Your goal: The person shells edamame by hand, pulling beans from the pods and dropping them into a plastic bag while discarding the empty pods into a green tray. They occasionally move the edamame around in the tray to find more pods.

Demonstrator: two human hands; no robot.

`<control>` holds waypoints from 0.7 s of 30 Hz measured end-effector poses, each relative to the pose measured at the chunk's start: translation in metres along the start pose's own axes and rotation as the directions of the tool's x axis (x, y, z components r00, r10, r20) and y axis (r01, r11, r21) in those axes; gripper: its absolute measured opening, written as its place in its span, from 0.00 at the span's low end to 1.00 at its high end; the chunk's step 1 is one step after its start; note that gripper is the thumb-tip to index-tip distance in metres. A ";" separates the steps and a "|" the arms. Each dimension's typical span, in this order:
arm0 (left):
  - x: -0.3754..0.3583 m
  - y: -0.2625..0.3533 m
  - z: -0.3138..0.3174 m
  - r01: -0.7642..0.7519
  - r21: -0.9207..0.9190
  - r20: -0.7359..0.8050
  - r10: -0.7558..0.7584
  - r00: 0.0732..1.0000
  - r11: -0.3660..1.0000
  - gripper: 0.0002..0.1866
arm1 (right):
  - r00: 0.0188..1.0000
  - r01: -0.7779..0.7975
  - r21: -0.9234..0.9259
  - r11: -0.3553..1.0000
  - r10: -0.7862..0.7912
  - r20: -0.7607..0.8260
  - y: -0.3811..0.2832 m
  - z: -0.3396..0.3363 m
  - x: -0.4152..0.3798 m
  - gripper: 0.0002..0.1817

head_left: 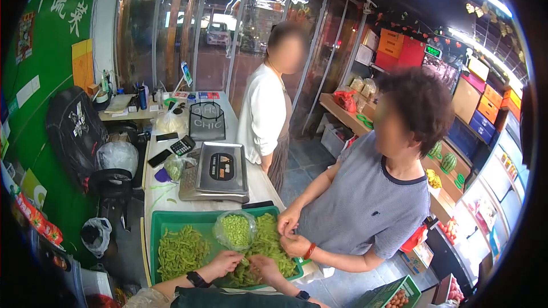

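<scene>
Over the green tray (197, 215), my left hand (227, 263) is closed in a pinch at a green edamame pod (244, 262). My right hand (265, 268) is also closed, its fingertips meeting the same small pod from the other side. Just beyond my hands, shelled green beans (236, 230) fill a clear plastic bag in the tray. One heap of edamame pods (184, 251) lies on the left; another heap (267, 239) spreads along the right and beneath my hands.
Across the tray's right side stands a person in a grey shirt (365, 194), both hands (293, 234) together above the pods. A second person (268, 108) stands farther back. Behind the tray sit a scale (221, 168), a calculator (183, 145) and a black bag (206, 121).
</scene>
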State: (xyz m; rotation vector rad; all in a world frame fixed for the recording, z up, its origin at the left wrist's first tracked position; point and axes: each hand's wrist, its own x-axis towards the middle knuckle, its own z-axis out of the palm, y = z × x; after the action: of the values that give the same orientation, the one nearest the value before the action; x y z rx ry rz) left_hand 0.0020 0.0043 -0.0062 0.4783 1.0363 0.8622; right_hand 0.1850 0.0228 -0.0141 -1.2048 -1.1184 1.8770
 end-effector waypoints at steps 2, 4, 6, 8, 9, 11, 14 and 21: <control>0.001 -0.003 -0.001 0.040 0.109 0.029 -0.044 0.999 0.993 0.11 | 0.999 0.002 -0.120 0.993 -0.008 -0.050 0.002 -0.013 0.001 0.12; 0.011 -0.009 -0.002 0.068 0.217 0.065 -0.084 0.994 0.974 0.12 | 0.999 0.035 -0.140 0.989 -0.038 -0.015 -0.006 -0.016 -0.001 0.14; 0.022 -0.020 -0.002 0.112 -0.135 0.163 -0.090 0.983 0.984 0.18 | 0.995 0.070 -0.289 0.955 -0.088 -0.051 -0.026 0.007 -0.017 0.12; 0.015 -0.013 0.007 0.106 -0.097 0.208 -0.084 0.975 0.990 0.25 | 0.880 0.474 -0.399 0.785 -0.429 0.202 -0.040 0.027 -0.025 0.11; 0.009 -0.008 0.014 0.119 -0.048 0.200 -0.107 0.974 0.992 0.27 | 0.835 0.549 -0.532 0.645 -0.453 0.313 -0.014 0.014 -0.009 0.10; 0.000 -0.002 0.021 0.110 0.078 0.173 -0.122 0.977 0.991 0.31 | 0.856 0.517 -0.619 0.592 -0.371 0.360 -0.017 0.013 -0.008 0.10; 0.001 -0.003 0.018 0.107 0.045 0.170 -0.113 0.979 0.993 0.30 | 0.886 0.460 -0.622 0.633 -0.289 0.362 -0.020 0.018 -0.007 0.11; -0.018 0.012 0.005 0.105 -0.001 0.279 -0.100 0.955 0.994 0.23 | 0.888 0.410 -0.675 0.614 -0.439 0.139 -0.046 0.011 -0.007 0.12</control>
State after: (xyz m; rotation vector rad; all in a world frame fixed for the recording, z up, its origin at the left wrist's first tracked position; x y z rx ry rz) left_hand -0.0021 -0.0026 0.0146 0.5118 0.7874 0.6871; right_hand 0.1805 0.0335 0.0324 -1.1795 -1.9929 1.0628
